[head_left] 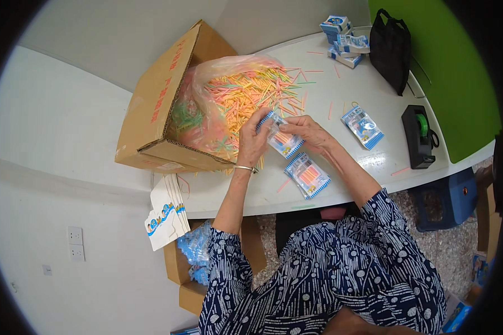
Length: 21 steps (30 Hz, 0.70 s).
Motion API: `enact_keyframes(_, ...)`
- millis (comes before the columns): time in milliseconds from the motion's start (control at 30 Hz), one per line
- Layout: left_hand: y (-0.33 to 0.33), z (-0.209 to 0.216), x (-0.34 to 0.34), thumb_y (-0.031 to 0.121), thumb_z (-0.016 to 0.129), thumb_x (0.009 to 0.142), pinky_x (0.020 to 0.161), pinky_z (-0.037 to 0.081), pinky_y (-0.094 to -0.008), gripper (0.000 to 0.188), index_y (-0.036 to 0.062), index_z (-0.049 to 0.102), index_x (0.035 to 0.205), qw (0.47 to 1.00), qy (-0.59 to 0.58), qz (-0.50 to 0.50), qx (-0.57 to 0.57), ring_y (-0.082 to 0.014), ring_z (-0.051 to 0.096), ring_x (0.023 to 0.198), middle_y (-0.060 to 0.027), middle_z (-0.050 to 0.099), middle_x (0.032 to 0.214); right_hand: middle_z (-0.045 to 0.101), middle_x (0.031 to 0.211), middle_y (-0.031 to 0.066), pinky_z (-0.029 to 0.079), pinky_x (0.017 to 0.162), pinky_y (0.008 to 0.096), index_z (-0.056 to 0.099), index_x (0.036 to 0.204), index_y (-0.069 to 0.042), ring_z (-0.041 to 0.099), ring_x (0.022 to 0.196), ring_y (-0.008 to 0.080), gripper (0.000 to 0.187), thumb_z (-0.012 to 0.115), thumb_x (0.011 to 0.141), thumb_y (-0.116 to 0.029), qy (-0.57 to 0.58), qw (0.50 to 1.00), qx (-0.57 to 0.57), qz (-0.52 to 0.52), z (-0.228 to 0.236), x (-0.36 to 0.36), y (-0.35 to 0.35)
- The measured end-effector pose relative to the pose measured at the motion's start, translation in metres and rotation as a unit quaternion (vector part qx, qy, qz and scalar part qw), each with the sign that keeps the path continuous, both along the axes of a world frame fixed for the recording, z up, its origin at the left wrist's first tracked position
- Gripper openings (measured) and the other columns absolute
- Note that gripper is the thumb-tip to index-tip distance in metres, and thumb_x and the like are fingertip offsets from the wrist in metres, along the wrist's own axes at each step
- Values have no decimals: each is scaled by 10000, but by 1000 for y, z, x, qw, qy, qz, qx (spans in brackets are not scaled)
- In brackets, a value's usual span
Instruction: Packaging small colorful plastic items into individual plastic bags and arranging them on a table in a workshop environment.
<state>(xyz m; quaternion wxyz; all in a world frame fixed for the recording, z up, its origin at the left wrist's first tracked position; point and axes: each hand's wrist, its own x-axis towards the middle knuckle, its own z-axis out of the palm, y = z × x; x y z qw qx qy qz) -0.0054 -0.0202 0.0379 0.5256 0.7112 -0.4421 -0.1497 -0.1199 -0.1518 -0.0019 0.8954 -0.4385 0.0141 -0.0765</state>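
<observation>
Both my hands hold a small blue-and-white plastic packet (285, 143) with orange-pink sticks showing through its clear window. My left hand (252, 140) grips its upper left edge. The fingers of my right hand (309, 133) pinch its upper right side. Just below, a similar packet (307, 176) with sticks in it lies on the white table (251, 196). Another blue-and-white packet (363, 127) rests farther right. Beyond my left hand, a heap of thin pink, yellow and green sticks (243, 97) spills from a clear plastic bag (198, 84) in a tipped cardboard box (153, 106).
At the back right are stacked small boxes (336, 25) and a black bag (388, 53). A black tape dispenser (416, 139) stands near the right edge. Folded white cartons (165, 218) overhang the left front edge, above an open box of blue packets (194, 245). A blue stool (450, 201) is below right.
</observation>
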Motion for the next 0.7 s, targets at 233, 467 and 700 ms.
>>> enact_keyframes(233,-5,16,-8,36,601,846,799,476,-243,353,-22,502,1180,995,71,-65,-31,-120,566,929,-66,577,1030,677,858,44,449,677,195,673,952,0,593,747,55,218,681,817,-171,52,984,-166,36,1,-10,-11)
enact_keyframes(467,-3,24,-16,27,620,827,720,463,-208,305,-10,513,1110,986,85,-132,56,-74,547,834,-33,585,936,675,780,31,439,617,200,695,900,16,580,671,56,224,704,789,-179,50,980,-192,8,-2,-27,-5)
enact_keyframes(700,-6,20,-33,40,629,824,693,451,-202,300,-9,502,1091,988,3,-143,57,-69,539,805,-18,579,876,667,744,28,432,596,207,705,828,1,571,663,56,224,726,772,-215,72,978,-186,67,4,-44,-8)
